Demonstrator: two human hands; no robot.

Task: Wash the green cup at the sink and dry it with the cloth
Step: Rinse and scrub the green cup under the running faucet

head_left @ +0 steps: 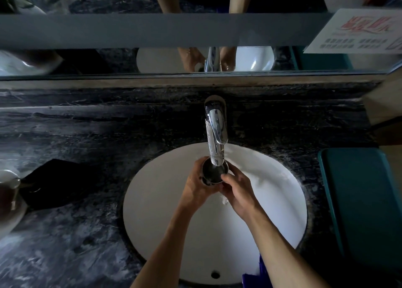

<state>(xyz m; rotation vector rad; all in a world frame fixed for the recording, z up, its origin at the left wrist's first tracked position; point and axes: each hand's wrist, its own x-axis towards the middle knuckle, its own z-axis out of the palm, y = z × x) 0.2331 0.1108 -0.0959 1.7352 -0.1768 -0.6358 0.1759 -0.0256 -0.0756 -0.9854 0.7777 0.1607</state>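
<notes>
Hands meet over the white sink (282, 200): left hand (195, 183) and right hand (237, 189) both grip the cup (214, 172) under the tap (215, 131); dark cloth (54, 183) lies far left on the surface (87, 233).

We see a dim scene: the white sink (272, 211) is brightest, glare streaks the chrome tap (215, 131), the dark worktop (76, 244) blurs leftward, and the edges bow
</notes>
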